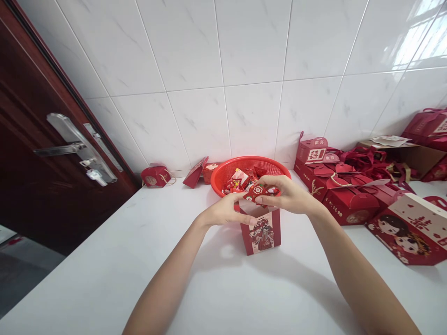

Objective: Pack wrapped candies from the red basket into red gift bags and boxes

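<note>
Two bare forearms (167,279) come in nearest the camera, from 7 and 5 o'clock, over the white worktop (104,274). Between the hands stands a tall red and cream cardboard box (264,235) with a printed figure on its front, upright and open at the top. The left hand (225,211) grips its upper left edge, thumb against the front; the right hand (288,195) pinches a red flower-printed piece (257,191) above the opening. Whether that is a flap or a packet I cannot tell.

From the box, a round red plastic mesh basket (279,170) sits just behind at 12 o'clock, holding small red wrapped packets (239,177). A small rounded red box (156,177) is at 10 o'clock, a pile of red boxes and ribbons at 2, and a large cartoon-printed box (412,230) at 3.

The step in hand looks to be work at the box's mouth; the next move would call for a steady left grip and a light right pinch
</note>
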Action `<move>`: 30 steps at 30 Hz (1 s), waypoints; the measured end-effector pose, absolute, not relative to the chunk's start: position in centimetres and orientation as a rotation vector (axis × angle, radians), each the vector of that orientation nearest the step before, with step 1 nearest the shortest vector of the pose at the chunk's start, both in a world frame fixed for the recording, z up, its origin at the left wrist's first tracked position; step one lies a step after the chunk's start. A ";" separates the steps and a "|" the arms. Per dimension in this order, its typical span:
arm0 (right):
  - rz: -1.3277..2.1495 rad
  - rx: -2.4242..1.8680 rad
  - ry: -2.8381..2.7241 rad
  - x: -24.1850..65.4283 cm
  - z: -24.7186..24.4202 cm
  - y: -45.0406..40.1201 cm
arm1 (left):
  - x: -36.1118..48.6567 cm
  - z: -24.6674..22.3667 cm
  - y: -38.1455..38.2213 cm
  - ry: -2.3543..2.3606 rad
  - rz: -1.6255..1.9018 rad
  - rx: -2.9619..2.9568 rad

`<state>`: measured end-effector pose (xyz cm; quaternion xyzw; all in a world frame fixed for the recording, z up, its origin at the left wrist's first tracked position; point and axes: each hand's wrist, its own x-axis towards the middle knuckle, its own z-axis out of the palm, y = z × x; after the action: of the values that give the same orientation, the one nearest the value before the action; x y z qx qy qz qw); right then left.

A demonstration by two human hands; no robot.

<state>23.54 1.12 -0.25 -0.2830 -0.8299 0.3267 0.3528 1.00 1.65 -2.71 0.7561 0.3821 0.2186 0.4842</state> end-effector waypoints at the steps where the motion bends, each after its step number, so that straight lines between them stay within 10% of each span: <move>1: 0.847 -0.741 -2.175 23.6 -0.3 1.2 | 1.0 -2.8 1.7 0.928 0.536 1.829; 30: 0.511 -1.067 -2.118 27.0 0.4 1.0 | 1.2 -3.7 1.9 0.912 0.755 2.129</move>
<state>27.05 1.01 0.37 -0.4120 -0.8178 0.1972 0.3500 1.22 1.93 -3.70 0.8201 0.3513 0.2908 0.3457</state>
